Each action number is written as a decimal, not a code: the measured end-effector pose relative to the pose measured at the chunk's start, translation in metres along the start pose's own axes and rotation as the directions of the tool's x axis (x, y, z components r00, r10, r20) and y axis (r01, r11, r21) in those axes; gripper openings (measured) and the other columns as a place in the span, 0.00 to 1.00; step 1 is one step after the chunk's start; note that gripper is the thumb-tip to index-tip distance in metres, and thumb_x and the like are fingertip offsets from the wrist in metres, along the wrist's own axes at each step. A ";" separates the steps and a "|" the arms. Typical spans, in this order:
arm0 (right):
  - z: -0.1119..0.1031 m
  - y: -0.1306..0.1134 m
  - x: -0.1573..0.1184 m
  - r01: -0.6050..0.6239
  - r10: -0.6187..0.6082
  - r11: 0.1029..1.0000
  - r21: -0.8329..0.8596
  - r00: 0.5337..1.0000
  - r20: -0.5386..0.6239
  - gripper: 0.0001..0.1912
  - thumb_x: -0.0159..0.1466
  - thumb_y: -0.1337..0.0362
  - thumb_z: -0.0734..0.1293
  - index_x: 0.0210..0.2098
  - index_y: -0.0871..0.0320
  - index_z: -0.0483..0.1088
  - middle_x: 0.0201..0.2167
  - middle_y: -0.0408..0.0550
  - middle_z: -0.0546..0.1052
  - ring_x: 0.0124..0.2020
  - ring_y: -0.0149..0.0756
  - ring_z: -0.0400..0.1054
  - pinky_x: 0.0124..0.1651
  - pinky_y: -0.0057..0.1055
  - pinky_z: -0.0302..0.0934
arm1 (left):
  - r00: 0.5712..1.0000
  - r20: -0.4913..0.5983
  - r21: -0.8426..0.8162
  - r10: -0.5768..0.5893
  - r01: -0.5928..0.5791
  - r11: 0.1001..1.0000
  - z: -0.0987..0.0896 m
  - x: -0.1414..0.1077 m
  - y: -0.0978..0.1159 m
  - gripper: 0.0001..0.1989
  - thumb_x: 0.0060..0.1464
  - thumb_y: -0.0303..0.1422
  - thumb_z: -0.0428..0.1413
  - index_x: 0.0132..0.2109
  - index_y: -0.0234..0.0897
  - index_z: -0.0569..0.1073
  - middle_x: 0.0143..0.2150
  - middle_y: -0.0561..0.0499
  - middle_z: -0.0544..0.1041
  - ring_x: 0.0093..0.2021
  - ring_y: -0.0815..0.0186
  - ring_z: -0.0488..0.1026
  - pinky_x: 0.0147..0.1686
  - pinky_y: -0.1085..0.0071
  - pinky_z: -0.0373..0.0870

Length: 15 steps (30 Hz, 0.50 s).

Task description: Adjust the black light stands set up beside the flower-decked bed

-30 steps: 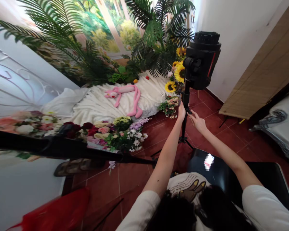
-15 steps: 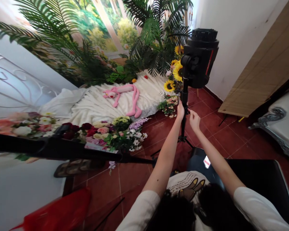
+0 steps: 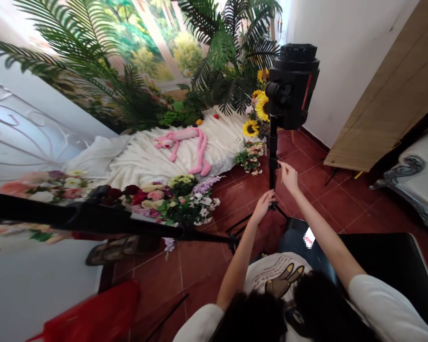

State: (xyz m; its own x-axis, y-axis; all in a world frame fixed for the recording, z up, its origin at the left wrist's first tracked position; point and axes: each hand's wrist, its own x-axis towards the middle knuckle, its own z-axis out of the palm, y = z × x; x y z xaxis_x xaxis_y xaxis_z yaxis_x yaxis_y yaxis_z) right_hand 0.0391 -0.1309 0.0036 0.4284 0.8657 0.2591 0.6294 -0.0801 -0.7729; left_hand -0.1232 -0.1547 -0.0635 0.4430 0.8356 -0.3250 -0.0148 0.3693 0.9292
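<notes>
A black studio lamp (image 3: 294, 88) sits on top of a black light stand (image 3: 272, 142), whose legs spread on the red tiles. My left hand (image 3: 263, 206) is low on the stand, with its fingertips at the pole just above the legs; whether they grip it is hard to tell. Higher up, the fingers of my right hand (image 3: 288, 175) pinch at a small knob on the stand's collar, from the right side.
A black boom (image 3: 128, 225) crosses the lower left. Flowers (image 3: 180, 199) border a white cloth (image 3: 139, 161) bearing a pink plush toy (image 3: 199, 147). Sunflowers (image 3: 250, 127) stand behind the pole. A black bench (image 3: 378, 256) and wooden board (image 3: 374, 104) are at right.
My left hand has moved down the pole, from beside the collar to near the legs. My right hand stays by the collar. The view has shifted slightly.
</notes>
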 end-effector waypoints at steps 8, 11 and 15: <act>0.033 -0.008 -0.026 -0.079 0.078 0.994 0.072 0.997 0.022 0.32 0.72 0.52 0.48 0.64 0.63 0.65 0.68 0.69 0.58 0.37 0.39 0.79 0.43 0.34 0.72 | 0.881 -0.342 0.077 -0.327 0.373 0.925 -0.144 -0.136 -0.086 0.19 0.53 0.49 0.57 0.38 0.38 0.77 0.41 0.44 0.82 0.44 0.56 0.80 0.49 0.59 0.71; 0.054 -0.019 -0.032 -0.087 0.078 0.987 0.133 0.994 0.074 0.32 0.70 0.51 0.52 0.66 0.63 0.62 0.70 0.73 0.52 0.39 0.41 0.79 0.44 0.36 0.73 | 0.752 -0.642 0.135 -0.146 0.299 0.945 -0.192 -0.163 -0.081 0.18 0.50 0.49 0.58 0.31 0.38 0.73 0.35 0.45 0.80 0.44 0.52 0.78 0.50 0.55 0.71; 0.091 -0.049 -0.043 -0.045 -0.012 0.964 0.260 0.976 0.216 0.32 0.69 0.51 0.55 0.65 0.63 0.63 0.67 0.70 0.59 0.39 0.37 0.78 0.43 0.33 0.73 | 0.447 -0.868 0.281 0.216 0.084 0.956 -0.215 -0.178 -0.048 0.18 0.50 0.51 0.58 0.37 0.41 0.68 0.38 0.47 0.77 0.48 0.53 0.75 0.54 0.55 0.69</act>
State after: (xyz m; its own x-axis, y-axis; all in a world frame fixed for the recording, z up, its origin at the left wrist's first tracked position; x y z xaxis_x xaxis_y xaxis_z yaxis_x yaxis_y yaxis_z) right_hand -0.0687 -0.1190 -0.0223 0.2703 0.9529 0.1373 0.4188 0.0120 -0.9080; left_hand -0.3944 -0.2336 -0.0877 -0.5832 0.8065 -0.0972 0.2752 0.3087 0.9105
